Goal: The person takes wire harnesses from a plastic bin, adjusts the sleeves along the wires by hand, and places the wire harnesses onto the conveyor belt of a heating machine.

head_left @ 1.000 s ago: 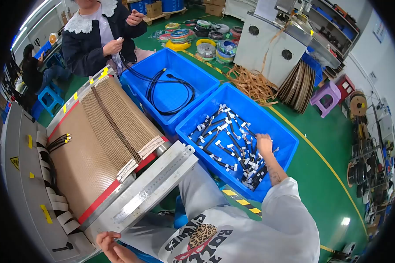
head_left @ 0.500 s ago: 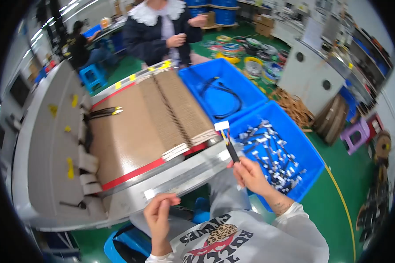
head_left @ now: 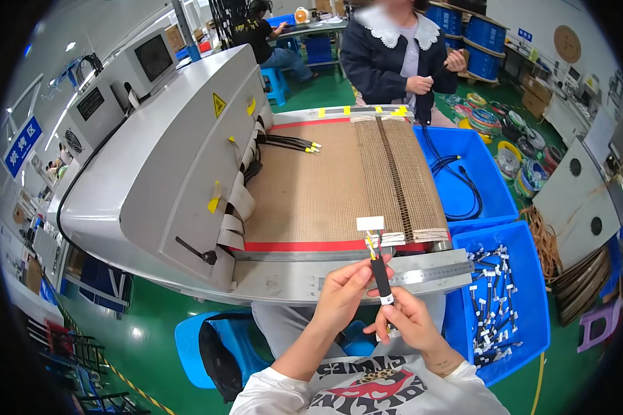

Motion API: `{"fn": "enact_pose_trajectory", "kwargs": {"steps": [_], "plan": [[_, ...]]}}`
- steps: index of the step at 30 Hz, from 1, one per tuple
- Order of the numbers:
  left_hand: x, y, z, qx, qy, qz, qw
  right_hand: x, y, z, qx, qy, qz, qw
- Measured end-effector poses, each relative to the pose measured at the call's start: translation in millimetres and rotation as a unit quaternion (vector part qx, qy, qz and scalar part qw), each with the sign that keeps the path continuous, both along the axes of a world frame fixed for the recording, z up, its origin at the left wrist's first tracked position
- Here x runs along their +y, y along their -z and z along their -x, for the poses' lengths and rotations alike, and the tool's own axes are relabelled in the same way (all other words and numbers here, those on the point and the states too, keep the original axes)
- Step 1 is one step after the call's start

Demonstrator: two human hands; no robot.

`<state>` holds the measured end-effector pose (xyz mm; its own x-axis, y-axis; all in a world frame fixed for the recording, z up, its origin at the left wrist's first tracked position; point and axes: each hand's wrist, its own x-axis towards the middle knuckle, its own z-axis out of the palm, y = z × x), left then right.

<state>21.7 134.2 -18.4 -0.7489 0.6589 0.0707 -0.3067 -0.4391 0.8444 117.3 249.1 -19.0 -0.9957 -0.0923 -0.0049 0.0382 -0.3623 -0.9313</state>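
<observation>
A short wire harness (head_left: 380, 275) stands nearly upright between my hands. It has a black sleeve, a white connector at its top with yellow and dark wires below, and a white band lower down. My left hand (head_left: 344, 294) pinches the sleeve's upper part from the left. Closed around its lower end, near the white band, is my right hand (head_left: 410, 321); the fingers partly hide that end. Beyond both hands lies the metal front ledge (head_left: 429, 272) of a conveyor machine, with a ruler strip along it.
The brown mesh conveyor belt (head_left: 311, 200) carries several black cables (head_left: 291, 143) emerging from the grey machine housing (head_left: 166, 166). On the right, one blue bin (head_left: 543, 304) holds many similar harnesses; another blue bin (head_left: 502, 187) holds black cable. A person (head_left: 394, 59) stands across the belt holding a cable.
My view has swung left. My left hand has come up to the harness and now grips it, while my right hand has brought it over in front of the belt.
</observation>
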Motion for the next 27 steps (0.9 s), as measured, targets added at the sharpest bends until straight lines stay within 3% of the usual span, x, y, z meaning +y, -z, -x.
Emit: {"fn": "enact_pose_trajectory", "kwargs": {"steps": [3, 4, 7, 8, 11, 14, 17, 20, 24, 27], "plan": [[3.0, -9.7, 4.8, -0.064, 0.004, -0.045, 0.997, -0.8, 3.5, -2.8, -0.015, -0.007, -0.016, 1.000], [7.5, -9.0, 9.7, -0.020, -0.044, -0.026, 0.998, 1.0, 2.8, -2.8, -0.020, -0.015, -0.039, 0.999], [-4.8, -11.4, 27.7, 0.032, 0.005, -0.078, 0.996, -0.1, 8.8, -4.1, -0.027, -0.012, -0.043, 0.999], [-7.4, -18.1, 28.0, 0.039, 0.001, -0.043, 0.998, 0.8, 9.9, -4.0, -0.027, -0.013, -0.044, 0.999], [-6.1, -25.0, 29.0, 0.013, -0.021, 0.009, 1.000, 1.2, 13.9, 1.1, -0.012, 0.002, -0.074, 0.997], [0.5, -23.9, 31.3, -0.024, -0.028, -0.060, 0.998, -0.9, 16.1, 4.6, -0.009, 0.026, -0.110, 0.994], [10.4, -24.4, 29.8, -0.112, -0.060, -0.156, 0.980, -15.3, 27.1, 9.5, 0.016, 0.095, -0.142, 0.985], [24.2, -15.0, 36.2, -0.266, -0.109, -0.266, 0.920, -31.7, 44.8, 16.7, 0.037, 0.138, -0.152, 0.978], [25.3, -12.2, 35.6, -0.183, -0.124, -0.115, 0.968, -19.8, 37.5, 18.1, 0.003, 0.121, -0.169, 0.978], [22.5, -15.7, 27.9, -0.112, -0.089, -0.070, 0.987, -11.6, 37.4, 12.3, -0.020, 0.089, -0.053, 0.994]]}}
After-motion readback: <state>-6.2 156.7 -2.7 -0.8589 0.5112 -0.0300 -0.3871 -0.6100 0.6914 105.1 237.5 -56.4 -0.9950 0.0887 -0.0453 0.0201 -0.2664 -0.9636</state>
